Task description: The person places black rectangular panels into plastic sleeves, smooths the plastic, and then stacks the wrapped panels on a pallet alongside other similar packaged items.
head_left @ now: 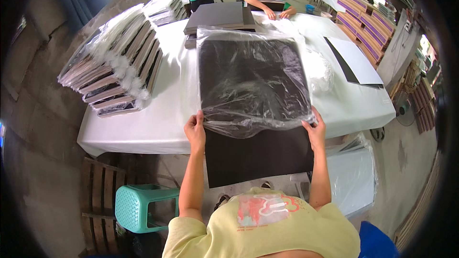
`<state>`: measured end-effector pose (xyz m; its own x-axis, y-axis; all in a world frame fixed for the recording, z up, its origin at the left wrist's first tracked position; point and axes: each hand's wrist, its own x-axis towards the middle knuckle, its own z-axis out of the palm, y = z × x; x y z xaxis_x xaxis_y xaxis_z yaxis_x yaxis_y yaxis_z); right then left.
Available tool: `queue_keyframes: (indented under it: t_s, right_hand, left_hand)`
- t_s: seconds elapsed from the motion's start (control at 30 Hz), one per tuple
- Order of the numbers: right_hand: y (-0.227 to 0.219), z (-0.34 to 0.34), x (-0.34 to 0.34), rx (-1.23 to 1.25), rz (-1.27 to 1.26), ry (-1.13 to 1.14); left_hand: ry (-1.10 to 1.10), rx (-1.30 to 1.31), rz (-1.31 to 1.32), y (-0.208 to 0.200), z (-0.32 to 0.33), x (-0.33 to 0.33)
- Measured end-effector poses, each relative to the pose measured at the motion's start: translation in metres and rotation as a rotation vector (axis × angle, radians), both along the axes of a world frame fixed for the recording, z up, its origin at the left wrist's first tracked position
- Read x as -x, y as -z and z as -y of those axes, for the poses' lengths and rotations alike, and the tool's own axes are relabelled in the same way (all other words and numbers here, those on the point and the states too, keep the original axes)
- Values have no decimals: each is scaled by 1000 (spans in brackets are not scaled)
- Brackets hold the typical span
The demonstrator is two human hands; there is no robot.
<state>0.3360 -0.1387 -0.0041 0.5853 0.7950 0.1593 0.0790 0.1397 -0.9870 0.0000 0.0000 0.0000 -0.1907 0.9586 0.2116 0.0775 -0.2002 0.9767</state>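
Both hands' fingers, left hand (pixel 195 131) and right hand (pixel 315 131), pinch the plastic bag (pixel 253 83) mouth over the black board (pixel 260 155).

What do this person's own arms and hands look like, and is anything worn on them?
Both forearms come up from the lower edge, bare from the short sleeves of a pale yellow T-shirt that has a pink and white print. The left hand and right hand are bare too: no gloves, and no watch, ring or band shows.

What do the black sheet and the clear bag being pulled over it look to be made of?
Black sheet: probably stiff card or board, matte; it stays flat and shows no glare. Clear bag: thin plastic film, glossy, wrinkled, see-through, with white highlights.
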Motion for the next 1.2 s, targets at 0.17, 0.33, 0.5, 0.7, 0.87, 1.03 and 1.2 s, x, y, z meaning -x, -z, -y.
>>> queue_keyframes:
  t_s: [0.17,0.33,0.5,0.7,0.87,1.03,1.2]
  right_hand:
    - [20,19,7,-11,-176,-59]
    - [56,55,0,370,41,-145]
    - [110,52,-17,599,420,-6]
    - [94,4,14,336,571,-120]
    - [112,4,6,526,910,252]
    - [94,38,3,467,967,384]
    - [91,115,18,521,829,270]
  left_hand:
    - [-100,-112,-145,11,9,15]
    - [-76,1,-327,102,81,38]
    - [299,167,-628,80,128,45]
    - [563,132,-795,51,110,46]
    - [330,32,-1003,82,127,60]
    - [-109,-15,-947,84,147,63]
    - [2,-109,-836,89,178,74]
